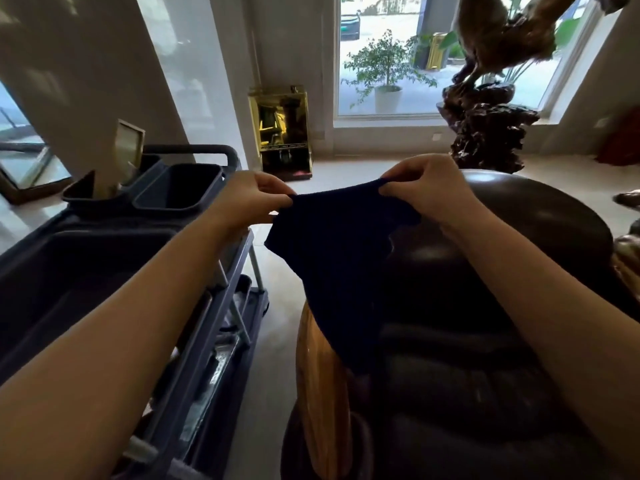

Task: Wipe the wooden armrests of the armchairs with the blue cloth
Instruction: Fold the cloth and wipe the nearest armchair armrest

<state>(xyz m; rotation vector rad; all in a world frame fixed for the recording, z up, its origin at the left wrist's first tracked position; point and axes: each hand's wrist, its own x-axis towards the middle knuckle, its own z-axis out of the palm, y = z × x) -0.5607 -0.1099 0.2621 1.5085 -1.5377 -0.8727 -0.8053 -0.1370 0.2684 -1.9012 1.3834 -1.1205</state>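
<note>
Blue cloth (332, 258) is held up in the air, spread between both hands, hanging down in front of the dark leather armchair (491, 306). Left hand (249, 199) pinches the cloth's top left corner between thumb and fingers; right hand (426, 192) pinches the top right edge the same way. The cloth's lower end drapes over the upper part of the wooden armrest (322, 382), contact unclear. Grey cleaning cart (104, 258) with bins sits just left of the chair. Gold cabinet (282, 129) stands by the wall beyond; potted plant (386, 77) outside the window; dark carved sculpture (488, 133) behind the chair.
</note>
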